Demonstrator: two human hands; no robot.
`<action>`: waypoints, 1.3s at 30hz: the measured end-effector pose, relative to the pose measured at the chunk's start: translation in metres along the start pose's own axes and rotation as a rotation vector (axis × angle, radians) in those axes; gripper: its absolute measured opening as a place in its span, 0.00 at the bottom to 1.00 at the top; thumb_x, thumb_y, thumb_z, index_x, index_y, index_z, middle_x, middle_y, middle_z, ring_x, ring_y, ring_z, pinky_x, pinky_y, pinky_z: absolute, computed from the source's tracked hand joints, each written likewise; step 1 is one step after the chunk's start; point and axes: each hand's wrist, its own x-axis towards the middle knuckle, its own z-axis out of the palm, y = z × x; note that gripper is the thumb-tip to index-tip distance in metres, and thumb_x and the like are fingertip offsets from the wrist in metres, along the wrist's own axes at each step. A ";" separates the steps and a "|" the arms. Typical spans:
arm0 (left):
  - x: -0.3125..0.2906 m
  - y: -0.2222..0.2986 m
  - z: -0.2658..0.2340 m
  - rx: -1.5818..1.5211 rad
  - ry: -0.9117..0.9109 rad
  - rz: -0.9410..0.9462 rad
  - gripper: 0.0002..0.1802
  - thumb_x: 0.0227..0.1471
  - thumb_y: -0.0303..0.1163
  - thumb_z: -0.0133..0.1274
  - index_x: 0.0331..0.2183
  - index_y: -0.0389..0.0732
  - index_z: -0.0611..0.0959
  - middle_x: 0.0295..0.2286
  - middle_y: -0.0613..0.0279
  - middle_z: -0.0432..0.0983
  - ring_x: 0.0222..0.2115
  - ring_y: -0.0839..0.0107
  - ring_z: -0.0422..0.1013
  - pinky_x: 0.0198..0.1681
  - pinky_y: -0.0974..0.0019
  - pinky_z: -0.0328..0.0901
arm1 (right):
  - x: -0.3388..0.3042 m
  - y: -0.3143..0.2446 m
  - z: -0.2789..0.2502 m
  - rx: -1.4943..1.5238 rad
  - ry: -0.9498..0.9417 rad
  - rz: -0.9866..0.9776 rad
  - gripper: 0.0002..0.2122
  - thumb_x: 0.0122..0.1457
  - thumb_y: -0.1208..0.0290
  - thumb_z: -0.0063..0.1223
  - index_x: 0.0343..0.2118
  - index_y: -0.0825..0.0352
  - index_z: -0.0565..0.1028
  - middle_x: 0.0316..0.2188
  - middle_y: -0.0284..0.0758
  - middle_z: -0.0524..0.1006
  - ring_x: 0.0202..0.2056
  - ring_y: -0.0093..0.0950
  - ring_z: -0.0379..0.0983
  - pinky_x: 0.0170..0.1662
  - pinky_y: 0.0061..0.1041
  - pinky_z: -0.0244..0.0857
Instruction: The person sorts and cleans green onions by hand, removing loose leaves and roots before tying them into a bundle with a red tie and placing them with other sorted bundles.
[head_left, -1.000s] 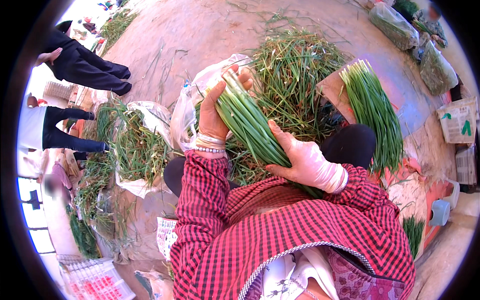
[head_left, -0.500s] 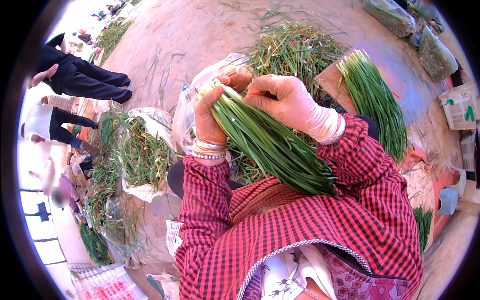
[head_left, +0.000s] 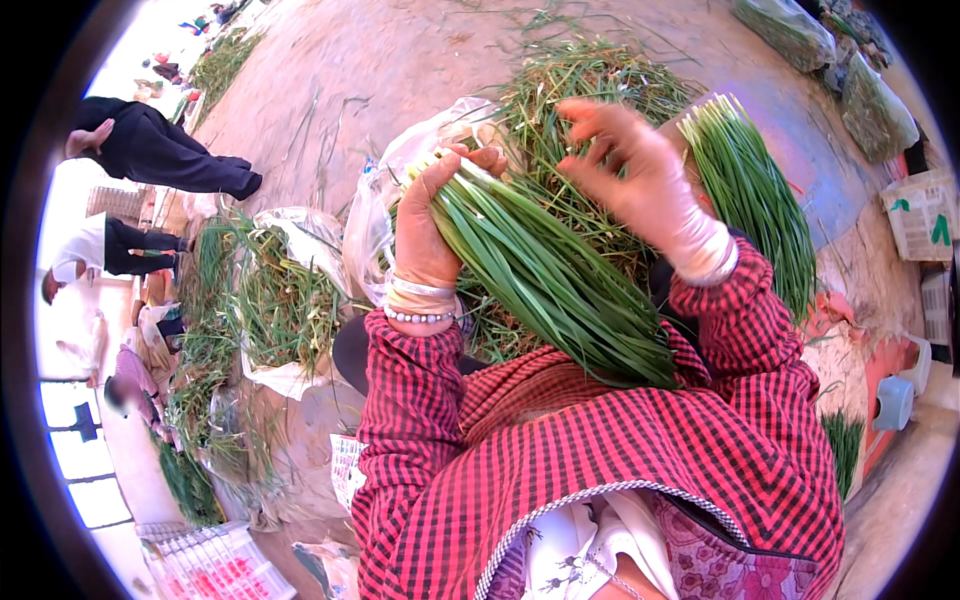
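Observation:
My left hand point(head_left: 425, 225) is wrapped round a bunch of garlic chives point(head_left: 560, 275) near the pale stem ends. The long green leaves slant down to the right, their tips against my checked sleeve and lap. My right hand point(head_left: 640, 175) is raised to the right of the bunch, apart from it, with its fingers spread and a little blurred. Nothing shows between those fingers. Behind it lies a heap of loose chive leaves and trimmings point(head_left: 590, 90). Another neat bunch of chives point(head_left: 750, 195) rests on a board to the right, its pale ends pointing away from me.
At the left are more loose greens point(head_left: 285, 310) on white plastic sheeting. A clear plastic bag point(head_left: 370, 235) is beside my left wrist. White crates point(head_left: 925, 210), a blue-grey container point(head_left: 893, 402) and filled bags point(head_left: 878, 110) line the right. Several people are at the far left.
My right hand has left the stem ends of the bunch and moved right, its fingers spreading. My left hand still grips the bunch, in nearly the same place.

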 end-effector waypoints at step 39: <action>-0.016 0.104 -0.040 -0.114 -0.495 0.449 0.07 0.52 0.32 0.51 0.34 0.42 0.75 0.24 0.69 0.67 0.31 0.73 0.64 0.51 0.60 0.59 | -0.001 -0.048 0.045 -0.027 -0.154 -0.490 0.13 0.50 0.69 0.61 0.40 0.62 0.78 0.44 0.38 0.75 0.49 0.40 0.71 0.54 0.40 0.63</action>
